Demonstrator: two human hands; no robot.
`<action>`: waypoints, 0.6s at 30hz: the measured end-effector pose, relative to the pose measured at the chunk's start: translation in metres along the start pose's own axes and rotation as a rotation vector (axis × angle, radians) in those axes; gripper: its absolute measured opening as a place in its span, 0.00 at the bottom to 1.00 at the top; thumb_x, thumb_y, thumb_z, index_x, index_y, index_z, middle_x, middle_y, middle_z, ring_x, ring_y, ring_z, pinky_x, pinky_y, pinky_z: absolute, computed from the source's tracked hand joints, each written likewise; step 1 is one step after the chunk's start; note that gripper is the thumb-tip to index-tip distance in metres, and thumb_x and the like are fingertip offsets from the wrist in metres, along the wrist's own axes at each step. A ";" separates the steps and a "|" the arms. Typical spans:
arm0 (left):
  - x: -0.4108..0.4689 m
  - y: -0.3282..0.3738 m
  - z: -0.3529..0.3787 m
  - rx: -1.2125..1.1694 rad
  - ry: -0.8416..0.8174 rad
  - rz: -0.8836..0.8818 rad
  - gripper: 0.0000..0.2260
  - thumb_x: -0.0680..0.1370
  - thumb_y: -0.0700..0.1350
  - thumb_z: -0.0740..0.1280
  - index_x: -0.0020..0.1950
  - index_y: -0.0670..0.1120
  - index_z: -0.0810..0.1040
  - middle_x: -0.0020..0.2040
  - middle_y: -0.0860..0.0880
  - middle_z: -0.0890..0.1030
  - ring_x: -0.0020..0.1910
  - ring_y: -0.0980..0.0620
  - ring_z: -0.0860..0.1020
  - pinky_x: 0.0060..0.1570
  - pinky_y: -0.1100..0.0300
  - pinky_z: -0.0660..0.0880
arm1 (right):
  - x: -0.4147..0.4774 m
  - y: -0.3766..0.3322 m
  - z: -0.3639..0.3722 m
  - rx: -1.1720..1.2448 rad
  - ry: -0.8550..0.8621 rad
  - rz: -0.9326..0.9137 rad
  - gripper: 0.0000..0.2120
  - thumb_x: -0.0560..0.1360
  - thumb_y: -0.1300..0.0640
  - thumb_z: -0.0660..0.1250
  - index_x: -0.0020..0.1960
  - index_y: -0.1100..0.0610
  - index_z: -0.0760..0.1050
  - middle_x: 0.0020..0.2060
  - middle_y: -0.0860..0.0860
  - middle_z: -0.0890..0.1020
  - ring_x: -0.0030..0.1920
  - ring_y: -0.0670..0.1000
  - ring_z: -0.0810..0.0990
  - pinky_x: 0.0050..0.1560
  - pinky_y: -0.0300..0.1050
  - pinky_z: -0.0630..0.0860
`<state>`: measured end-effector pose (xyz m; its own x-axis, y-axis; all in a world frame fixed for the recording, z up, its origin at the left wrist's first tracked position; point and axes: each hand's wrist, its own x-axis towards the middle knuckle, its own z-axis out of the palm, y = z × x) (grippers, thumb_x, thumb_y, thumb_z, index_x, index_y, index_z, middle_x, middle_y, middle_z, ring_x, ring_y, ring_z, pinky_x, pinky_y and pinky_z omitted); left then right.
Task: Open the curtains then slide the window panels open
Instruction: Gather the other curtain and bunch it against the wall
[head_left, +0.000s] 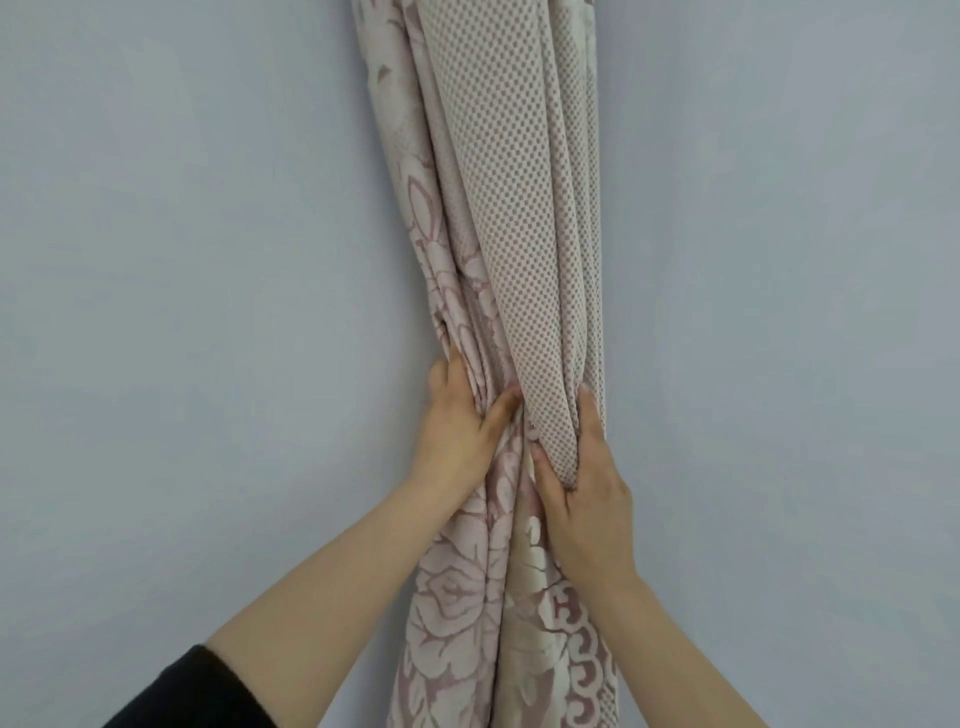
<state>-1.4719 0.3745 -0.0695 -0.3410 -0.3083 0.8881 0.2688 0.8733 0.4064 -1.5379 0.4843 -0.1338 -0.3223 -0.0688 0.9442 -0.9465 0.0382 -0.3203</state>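
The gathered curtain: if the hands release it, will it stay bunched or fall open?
Probably it falls open: the curtain hangs in soft folds, so it looks floppy. It seems fairly thick, likely heavy. Both the left hand and right hand squeeze it.

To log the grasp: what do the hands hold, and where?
Both hold the gathered curtain at its narrowest part: left hand on the left folds, right hand on the dotted fold.

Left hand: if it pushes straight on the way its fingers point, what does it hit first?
The left hand points up and right, already pressed into the gathered pink floral curtain. It would meet more of those folds first; the blue-grey wall probably lies behind, depth unclear.
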 end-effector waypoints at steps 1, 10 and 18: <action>0.006 -0.003 0.011 -0.006 -0.001 -0.003 0.26 0.78 0.52 0.63 0.72 0.43 0.62 0.65 0.45 0.67 0.57 0.60 0.67 0.56 0.74 0.59 | 0.007 0.010 0.000 -0.016 -0.009 0.003 0.33 0.80 0.54 0.64 0.76 0.41 0.47 0.72 0.37 0.60 0.66 0.30 0.63 0.57 0.20 0.59; 0.052 -0.030 0.096 0.021 -0.003 -0.120 0.24 0.80 0.45 0.58 0.75 0.47 0.58 0.73 0.43 0.68 0.68 0.44 0.70 0.65 0.57 0.67 | 0.034 0.078 0.029 -0.024 -0.083 0.143 0.25 0.82 0.53 0.58 0.77 0.47 0.58 0.67 0.51 0.77 0.64 0.53 0.76 0.64 0.44 0.72; 0.030 -0.046 0.058 0.057 0.047 -0.150 0.23 0.79 0.43 0.62 0.73 0.44 0.62 0.69 0.41 0.73 0.66 0.44 0.72 0.56 0.70 0.62 | 0.026 0.071 0.029 -0.041 -0.157 0.169 0.25 0.81 0.54 0.60 0.77 0.53 0.61 0.61 0.57 0.80 0.59 0.58 0.79 0.55 0.42 0.72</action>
<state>-1.5473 0.3469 -0.0738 -0.3302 -0.4527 0.8283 0.1660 0.8359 0.5231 -1.6140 0.4566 -0.1348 -0.4776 -0.2119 0.8527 -0.8785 0.1026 -0.4665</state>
